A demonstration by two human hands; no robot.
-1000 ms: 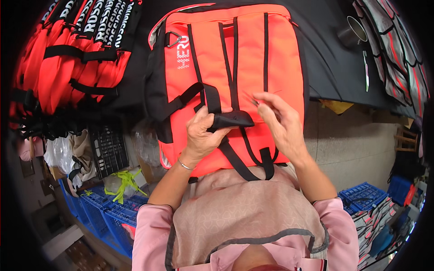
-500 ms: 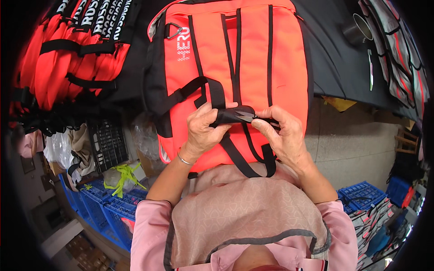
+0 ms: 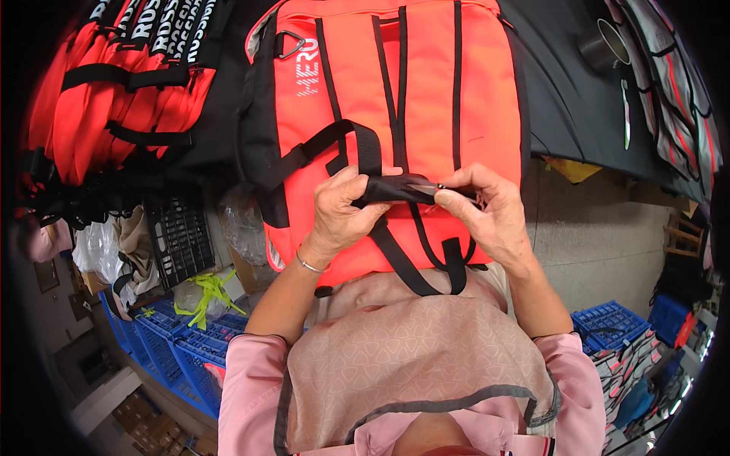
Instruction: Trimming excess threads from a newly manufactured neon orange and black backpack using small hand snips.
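A bright orange-red backpack with black trim lies in front of me, its strap side up. My left hand is closed, pinching a black fabric sleeve on the bag's webbing strap. My right hand is closed around small thread snips, pinched between thumb and fingers. The snips' metal blades point left and lie against the sleeve's right end; their tips are partly hidden by the fabric. A loop of black webbing hangs below both hands.
Red bags with black straps are piled at the far left. A metal cup and a toothbrush lie on the black-covered table at right, beside grey pieces. Blue crates stand low at left, another crate at right.
My right hand has shifted slightly right and up with the snips. The blades look narrower and less of them shows. My left hand keeps its hold on the sleeve.
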